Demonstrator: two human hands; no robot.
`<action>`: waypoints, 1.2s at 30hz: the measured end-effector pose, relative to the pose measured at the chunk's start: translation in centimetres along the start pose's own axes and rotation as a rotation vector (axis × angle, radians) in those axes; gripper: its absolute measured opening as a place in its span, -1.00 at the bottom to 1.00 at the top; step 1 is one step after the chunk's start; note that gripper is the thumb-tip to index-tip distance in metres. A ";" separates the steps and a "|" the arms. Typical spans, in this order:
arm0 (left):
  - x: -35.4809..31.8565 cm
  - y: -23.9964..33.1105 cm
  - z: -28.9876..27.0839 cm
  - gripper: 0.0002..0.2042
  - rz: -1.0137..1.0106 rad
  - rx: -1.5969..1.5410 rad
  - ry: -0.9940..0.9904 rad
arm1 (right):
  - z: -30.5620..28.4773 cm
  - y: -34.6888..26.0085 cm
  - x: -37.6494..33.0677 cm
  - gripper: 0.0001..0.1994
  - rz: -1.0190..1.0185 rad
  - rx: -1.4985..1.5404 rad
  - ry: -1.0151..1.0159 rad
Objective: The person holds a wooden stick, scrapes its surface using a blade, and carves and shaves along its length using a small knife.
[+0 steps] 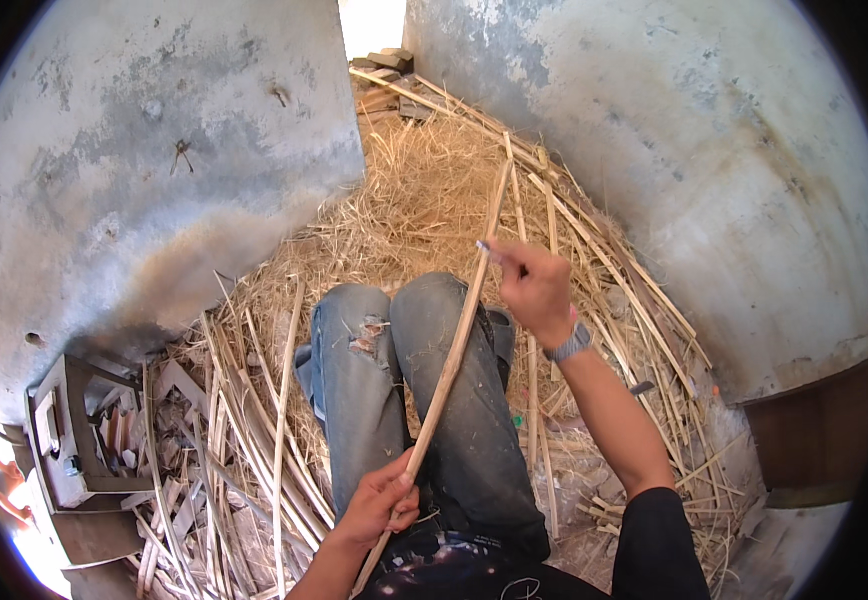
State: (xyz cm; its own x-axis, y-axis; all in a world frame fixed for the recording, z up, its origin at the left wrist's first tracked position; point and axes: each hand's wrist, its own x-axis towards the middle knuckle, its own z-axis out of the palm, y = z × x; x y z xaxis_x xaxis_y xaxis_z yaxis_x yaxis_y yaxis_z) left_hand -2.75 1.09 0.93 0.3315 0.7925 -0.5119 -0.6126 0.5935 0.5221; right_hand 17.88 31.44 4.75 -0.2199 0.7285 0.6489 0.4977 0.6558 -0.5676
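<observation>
A long, pale bamboo strip (457,350) slants across my lap, its near end by my waist and its far end up over the shavings. My left hand (376,503) is closed around its lower part. Farther up, my right hand (536,285) is closed in a pinch just right of the strip. A small whitish-blue piece (483,246) sticks out at its fingertips, against or very near the strip; its kind is too small to tell. A grey wristwatch (570,342) is on my right wrist. Beneath the strip are my knees in worn jeans (359,400).
Fine shavings (404,190) cover the ground ahead. Several long strips (644,300) lie along the right wall (674,150), and more strips (254,430) lie at my left. A broken wooden frame (74,440) stands at the far left below the left wall (154,130). Bricks (389,62) lie by the gap.
</observation>
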 end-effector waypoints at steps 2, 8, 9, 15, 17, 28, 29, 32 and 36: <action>0.3 -0.6 -0.2 -0.48 0.018 0.043 0.011 | 0.2 0.8 1.0 -0.77 0.012 -0.010 -0.003; 0.1 -1.0 -0.1 -0.48 0.023 0.007 0.071 | -0.8 -2.6 -3.6 -0.71 -0.128 0.089 -0.180; 0.0 -1.0 -0.1 -0.48 0.008 -0.055 0.060 | -1.3 -3.6 -4.7 -0.69 -0.137 0.063 -0.259; 0.5 -1.2 -1.4 -0.48 0.006 -0.042 -0.044 | -1.6 0.1 0.3 -0.77 -0.092 -0.026 -0.174; 0.5 -1.0 -0.8 -0.48 0.006 -0.036 -0.022 | -1.1 2.4 2.1 -0.79 0.003 -0.049 -0.057; -0.3 -0.8 -0.1 -0.44 0.020 -0.085 0.039 | -2.3 -4.8 -7.0 -0.67 -0.161 0.036 -0.454; -0.2 -0.9 -0.4 -0.44 0.019 -0.082 0.043 | -2.3 -4.4 -6.8 -0.67 -0.159 0.040 -0.452; 0.0 -1.1 -0.7 -0.48 0.027 -0.065 -0.013 | -1.4 -1.2 -4.2 -0.68 -0.168 0.069 -0.209; 0.4 -1.2 -0.4 -0.48 0.059 0.065 0.035 | -0.8 0.8 1.2 -0.74 0.019 0.054 -0.085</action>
State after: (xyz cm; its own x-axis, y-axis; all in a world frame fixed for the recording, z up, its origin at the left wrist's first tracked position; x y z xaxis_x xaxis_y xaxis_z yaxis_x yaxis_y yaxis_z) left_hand -2.18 0.65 -0.12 0.2700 0.8219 -0.5015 -0.5825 0.5542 0.5946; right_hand 18.71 32.61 5.50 -0.2821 0.7535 0.5939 0.4572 0.6498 -0.6073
